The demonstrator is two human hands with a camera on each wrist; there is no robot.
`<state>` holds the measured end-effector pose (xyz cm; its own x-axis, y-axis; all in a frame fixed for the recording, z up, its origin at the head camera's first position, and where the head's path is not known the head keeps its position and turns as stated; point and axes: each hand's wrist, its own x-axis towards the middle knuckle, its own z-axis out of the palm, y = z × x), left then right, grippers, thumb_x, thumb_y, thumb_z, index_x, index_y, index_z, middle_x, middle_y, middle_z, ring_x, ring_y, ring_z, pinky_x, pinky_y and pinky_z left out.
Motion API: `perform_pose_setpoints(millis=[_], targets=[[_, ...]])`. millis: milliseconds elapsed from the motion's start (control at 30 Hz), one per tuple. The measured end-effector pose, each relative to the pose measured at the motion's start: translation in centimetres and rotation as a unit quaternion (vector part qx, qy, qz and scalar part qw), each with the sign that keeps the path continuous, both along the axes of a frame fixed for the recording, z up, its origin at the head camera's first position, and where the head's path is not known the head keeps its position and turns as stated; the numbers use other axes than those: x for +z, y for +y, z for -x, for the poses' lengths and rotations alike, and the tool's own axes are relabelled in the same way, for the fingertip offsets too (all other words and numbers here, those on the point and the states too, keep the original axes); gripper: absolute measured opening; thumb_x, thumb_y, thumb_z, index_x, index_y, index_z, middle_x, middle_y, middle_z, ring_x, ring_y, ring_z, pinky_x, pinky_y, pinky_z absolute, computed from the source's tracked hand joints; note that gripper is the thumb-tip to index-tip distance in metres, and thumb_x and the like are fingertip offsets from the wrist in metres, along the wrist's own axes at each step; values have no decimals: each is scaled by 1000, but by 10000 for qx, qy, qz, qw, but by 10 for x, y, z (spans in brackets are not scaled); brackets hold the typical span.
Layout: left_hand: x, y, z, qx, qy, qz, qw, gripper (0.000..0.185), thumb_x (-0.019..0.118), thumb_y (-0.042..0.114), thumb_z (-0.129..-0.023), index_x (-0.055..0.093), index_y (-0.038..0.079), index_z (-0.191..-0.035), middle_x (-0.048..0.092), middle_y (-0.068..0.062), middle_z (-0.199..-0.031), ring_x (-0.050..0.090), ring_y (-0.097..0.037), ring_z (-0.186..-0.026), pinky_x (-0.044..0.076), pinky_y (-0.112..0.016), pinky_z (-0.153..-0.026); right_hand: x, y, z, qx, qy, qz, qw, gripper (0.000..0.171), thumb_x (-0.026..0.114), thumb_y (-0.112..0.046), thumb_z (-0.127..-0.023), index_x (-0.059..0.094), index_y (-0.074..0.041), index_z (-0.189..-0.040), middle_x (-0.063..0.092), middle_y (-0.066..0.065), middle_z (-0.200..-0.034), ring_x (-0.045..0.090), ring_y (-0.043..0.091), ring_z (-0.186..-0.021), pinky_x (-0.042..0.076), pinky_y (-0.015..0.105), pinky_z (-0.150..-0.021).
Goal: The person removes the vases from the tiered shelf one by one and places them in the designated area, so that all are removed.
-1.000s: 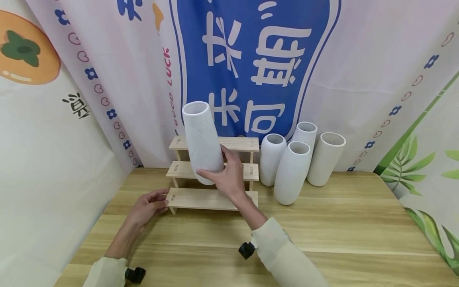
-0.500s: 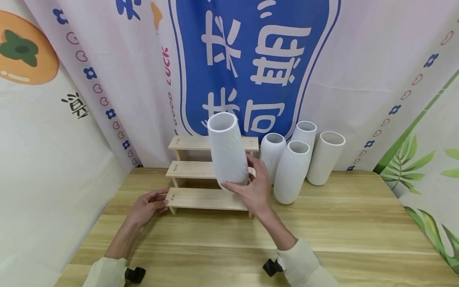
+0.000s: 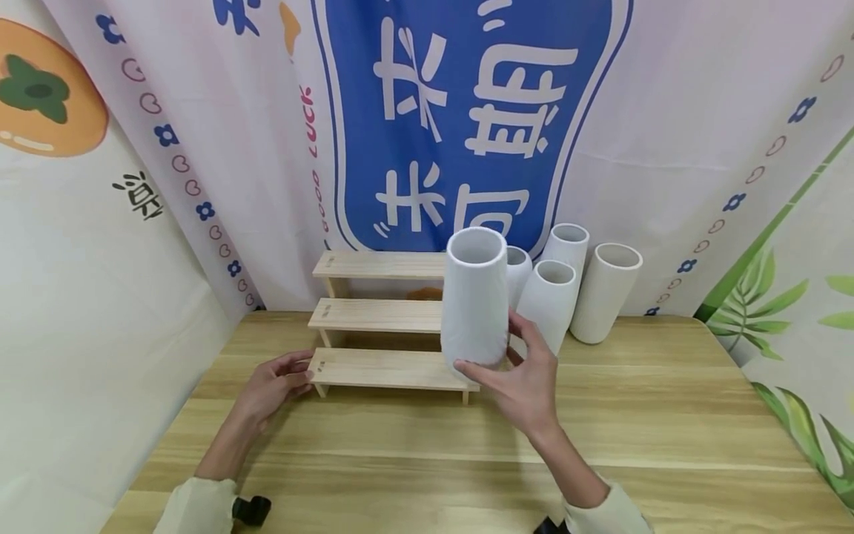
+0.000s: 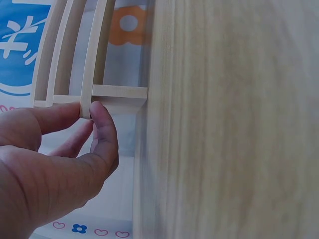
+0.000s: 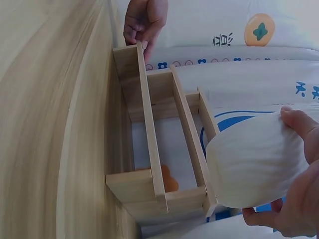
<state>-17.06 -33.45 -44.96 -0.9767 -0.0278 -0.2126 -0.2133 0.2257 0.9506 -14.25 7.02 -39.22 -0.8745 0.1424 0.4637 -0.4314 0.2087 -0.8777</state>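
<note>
White vase (image 3: 474, 297) sits gripped low in my right hand (image 3: 527, 378), carried clear of the wooden step shelf (image 3: 387, 367); my left hand (image 3: 270, 386) pinches the shelf's end. Next, I judge, comes setting the vase down upright.

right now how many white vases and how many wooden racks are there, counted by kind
white vases: 5 (one held in the right hand at, four standing at the back of the table:)
wooden stepped rack: 1, its lowest step pinched by the left hand
total: 6
</note>
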Motion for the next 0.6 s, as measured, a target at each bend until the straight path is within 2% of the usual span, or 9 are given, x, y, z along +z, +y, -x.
perform_pose_setpoints(millis=[133, 267, 400, 500, 600], targets=[[0, 0, 0, 25, 8, 5, 10000, 57, 60, -1, -106, 42, -7, -159, 55, -14, -135, 64, -4, -103, 64, -18, -95, -2, 13, -6, -182, -47, -54, 9998, 90, 104, -5, -65, 62, -8, -145, 65, 7, -142, 60, 21, -123, 64, 54, -103], [1, 0, 0, 31, 11, -4, 10000, 57, 60, -1, -106, 43, -7, -159, 55, -15, -135, 65, -5, -102, 64, -19, -94, -3, 26, -11, -406, -170, -145, 9989, 92, 105, -4, -62, 63, -7, -144, 66, 3, -140, 61, 16, -121, 65, 38, -101], [2, 1, 0, 25, 26, 0, 10000, 56, 60, -1, -105, 43, -7, -159, 56, -16, -135, 66, -6, -102, 64, -19, -94, -3, 40, -16, -639, -359, -247, 9970, 93, 105, -3, -61, 63, -6, -144, 67, 4, -140, 61, 14, -121, 61, 18, -96], [2, 2, 0, 41, 42, 12, 10000, 56, 61, -2, -105, 44, -7, -158, 57, -17, -135, 66, -6, -102, 64, -19, -94, -2, 50, -21, -818, -506, -257, 9950, 92, 104, -3, -62, 63, -5, -144, 67, 4, -139, 60, 14, -121, 59, 11, -94], [2, 2, 0, 51, 43, 17, 10000, 56, 61, -2, -105, 44, -7, -158, 57, -17, -136, 66, -6, -102, 64, -19, -94, -2, 59, -25, -929, -586, -188, 9938, 92, 104, -2, -62, 63, -5, -145, 66, 1, -137, 60, 13, -121, 58, 8, -94]])
